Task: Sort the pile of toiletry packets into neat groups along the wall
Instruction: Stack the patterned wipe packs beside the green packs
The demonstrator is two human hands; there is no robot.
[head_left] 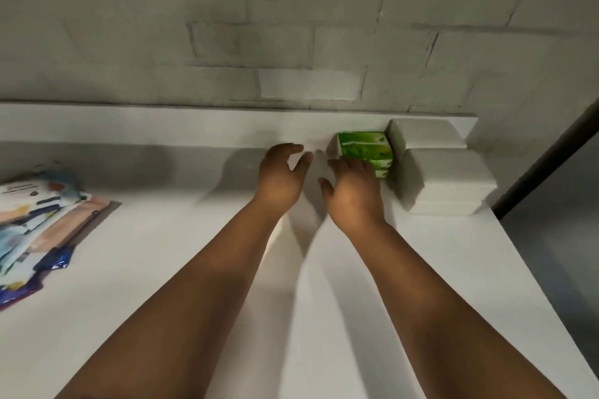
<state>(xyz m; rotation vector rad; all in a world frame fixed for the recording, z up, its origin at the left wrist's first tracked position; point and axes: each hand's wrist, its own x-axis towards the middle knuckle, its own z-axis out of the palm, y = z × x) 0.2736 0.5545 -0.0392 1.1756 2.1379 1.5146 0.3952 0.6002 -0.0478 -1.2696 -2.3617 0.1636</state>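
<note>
Up by the wall, the right hand [355, 186] rested loose fingers [337, 165] on the green packets [364, 147] (likely nudging them snug beside the white packs [444, 181]), the left hand [281, 173] hovered open and empty, and the unsorted pile [35, 223] waited far left on the worktop [194, 269].

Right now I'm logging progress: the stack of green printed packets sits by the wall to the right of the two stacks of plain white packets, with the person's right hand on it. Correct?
Not quite. The head view shows the stack of green printed packets to the left of the two stacks of plain white packets, not the right. It does sit by the wall, and the right hand rests on it.
</note>
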